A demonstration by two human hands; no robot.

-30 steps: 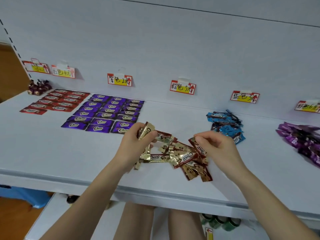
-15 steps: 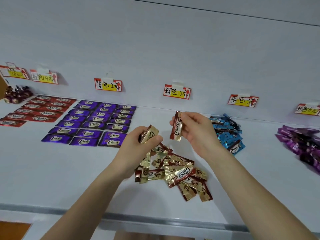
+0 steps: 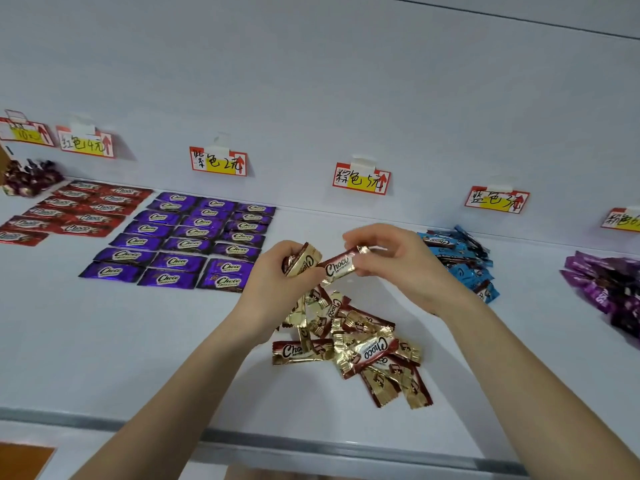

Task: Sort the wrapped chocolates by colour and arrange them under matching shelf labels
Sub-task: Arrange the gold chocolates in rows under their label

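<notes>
Fingers of right hand [image 3: 398, 261] pinching brown chocolate [image 3: 341, 266], left hand [image 3: 273, 282] gripping small stack [image 3: 301, 259], pile [image 3: 349, 344] on shelf [image 3: 138, 341]

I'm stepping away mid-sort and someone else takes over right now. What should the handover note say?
Left hand: grips a small stack of gold-brown chocolates.
Right hand: pinches one gold-brown bar, held beside that stack.
Done: red rows and purple rows lie flat in neat lines.
Left: gold-brown pile, blue pile and magenta pile are loose heaps; each needs laying out in rows.
</notes>
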